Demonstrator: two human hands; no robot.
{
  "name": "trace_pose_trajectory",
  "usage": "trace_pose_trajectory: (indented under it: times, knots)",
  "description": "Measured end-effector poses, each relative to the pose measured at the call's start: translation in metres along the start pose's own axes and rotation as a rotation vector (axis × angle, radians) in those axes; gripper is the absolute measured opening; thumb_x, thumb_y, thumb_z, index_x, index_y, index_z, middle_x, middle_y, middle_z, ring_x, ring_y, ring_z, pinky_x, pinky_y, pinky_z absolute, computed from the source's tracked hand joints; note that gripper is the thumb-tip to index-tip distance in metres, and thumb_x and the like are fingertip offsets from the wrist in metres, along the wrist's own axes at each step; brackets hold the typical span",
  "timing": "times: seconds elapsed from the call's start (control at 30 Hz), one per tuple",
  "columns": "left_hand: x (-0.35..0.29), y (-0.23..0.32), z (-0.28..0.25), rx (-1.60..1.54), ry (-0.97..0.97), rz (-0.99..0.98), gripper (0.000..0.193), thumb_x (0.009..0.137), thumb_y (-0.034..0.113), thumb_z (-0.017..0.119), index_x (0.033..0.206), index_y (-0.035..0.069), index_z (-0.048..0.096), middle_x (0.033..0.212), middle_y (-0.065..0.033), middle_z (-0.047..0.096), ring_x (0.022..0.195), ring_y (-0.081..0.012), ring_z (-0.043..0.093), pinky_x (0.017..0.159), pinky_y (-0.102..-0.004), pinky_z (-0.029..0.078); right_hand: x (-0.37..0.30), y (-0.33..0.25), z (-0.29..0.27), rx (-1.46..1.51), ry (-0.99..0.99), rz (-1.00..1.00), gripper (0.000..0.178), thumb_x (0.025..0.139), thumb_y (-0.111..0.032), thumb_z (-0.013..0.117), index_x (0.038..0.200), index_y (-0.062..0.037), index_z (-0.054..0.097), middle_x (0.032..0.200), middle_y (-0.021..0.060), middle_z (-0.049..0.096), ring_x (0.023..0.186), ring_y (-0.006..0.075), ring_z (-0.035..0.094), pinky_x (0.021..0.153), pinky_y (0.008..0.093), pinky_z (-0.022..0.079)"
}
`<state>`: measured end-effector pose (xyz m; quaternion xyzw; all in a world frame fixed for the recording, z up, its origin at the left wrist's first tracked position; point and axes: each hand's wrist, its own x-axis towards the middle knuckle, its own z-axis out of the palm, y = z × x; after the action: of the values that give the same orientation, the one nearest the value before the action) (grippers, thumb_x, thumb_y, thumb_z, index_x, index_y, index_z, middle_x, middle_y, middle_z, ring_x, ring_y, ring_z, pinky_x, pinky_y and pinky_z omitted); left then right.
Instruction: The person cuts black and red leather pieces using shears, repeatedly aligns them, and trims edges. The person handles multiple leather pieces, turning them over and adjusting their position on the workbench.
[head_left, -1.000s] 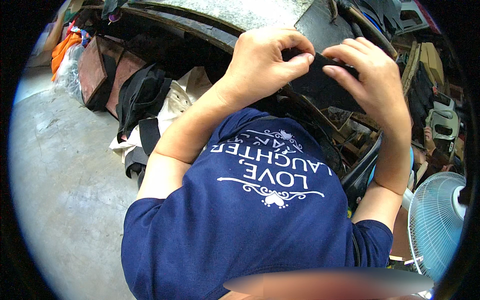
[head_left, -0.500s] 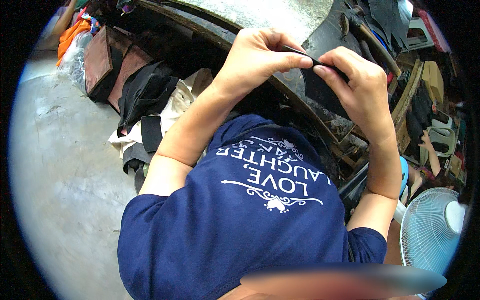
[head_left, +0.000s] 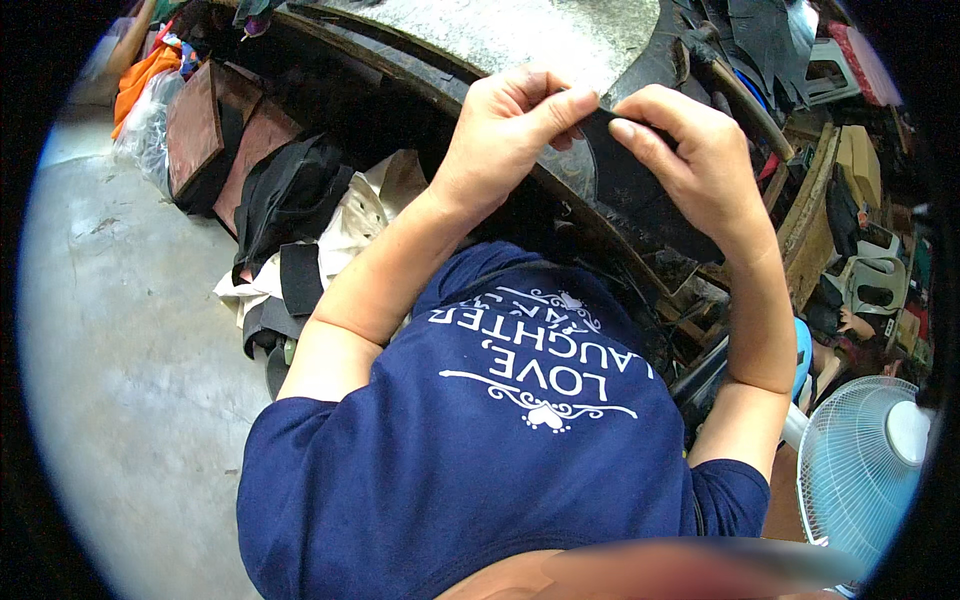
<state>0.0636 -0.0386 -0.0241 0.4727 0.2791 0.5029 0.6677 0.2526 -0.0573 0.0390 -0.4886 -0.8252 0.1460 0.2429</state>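
Observation:
A small, thin black strip [head_left: 605, 113] is pinched between my two hands, held up over the near edge of the worktable. My left hand [head_left: 515, 130] closes thumb and fingers on one end. Its other end sits between the thumb and forefinger of my right hand [head_left: 690, 150]. Fingers cover most of the strip, and its material cannot be made out. Below my right hand a flat black sheet [head_left: 640, 195] lies on the worktable, and past both hands is a pale stone slab [head_left: 590, 40].
Left of the table edge are reddish boards [head_left: 195, 130], a heap of black and cream cloth [head_left: 300, 200] and a clear plastic bag [head_left: 147, 140]. A wooden-handled tool [head_left: 745, 100] lies at the far right. A white fan [head_left: 860, 470] stands at right, near another person's hand [head_left: 855, 322].
Both hands have come closer together, and less of the black strip shows between them. My left thumb has shifted up over its end. The other person's hand at right has lowered.

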Motion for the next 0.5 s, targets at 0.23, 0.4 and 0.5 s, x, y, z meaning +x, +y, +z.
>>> trace_pose_trajectory:
  times: [0.23, 0.4, 0.5]
  knots:
    - [-0.004, -0.003, 0.0, -0.011, 0.037, 0.008, 0.009, 0.088, 0.011, 0.069, 0.089, 0.001, 0.069, 0.079, -0.0013, 0.067, 0.069, -0.0065, 0.059, 0.06, -0.021, 0.048, 0.0, -0.004, -0.001, -0.059, -0.123, -0.005, 0.014, 0.088, -0.018, 0.064, 0.09, -0.0038, 0.066, 0.082, 0.0133, 0.064, 0.072, 0.0242, 0.064, 0.062, 0.0312, 0.048]
    - [0.0, -0.01, -0.04, -0.137, 0.286, 0.079, 0.005, 0.088, 0.009, 0.068, 0.089, 0.004, 0.067, 0.079, -0.0006, 0.066, 0.067, -0.0064, 0.058, 0.062, -0.0204, 0.045, -0.017, 0.016, -0.029, -0.181, -0.213, 0.215, 0.05, 0.081, -0.043, 0.07, 0.114, -0.0064, 0.06, 0.095, 0.016, 0.067, 0.089, 0.0257, 0.066, 0.079, 0.0327, 0.049]
    - [-0.008, -0.016, -0.065, -0.086, 0.373, 0.128, 0.004, 0.089, 0.008, 0.068, 0.09, 0.003, 0.067, 0.079, -0.0001, 0.066, 0.066, -0.0056, 0.057, 0.061, -0.0194, 0.044, -0.035, 0.032, -0.034, 0.035, -0.273, 0.277, 0.051, 0.079, -0.049, 0.069, 0.106, -0.0064, 0.063, 0.089, 0.0164, 0.067, 0.084, 0.029, 0.066, 0.075, 0.0366, 0.05]
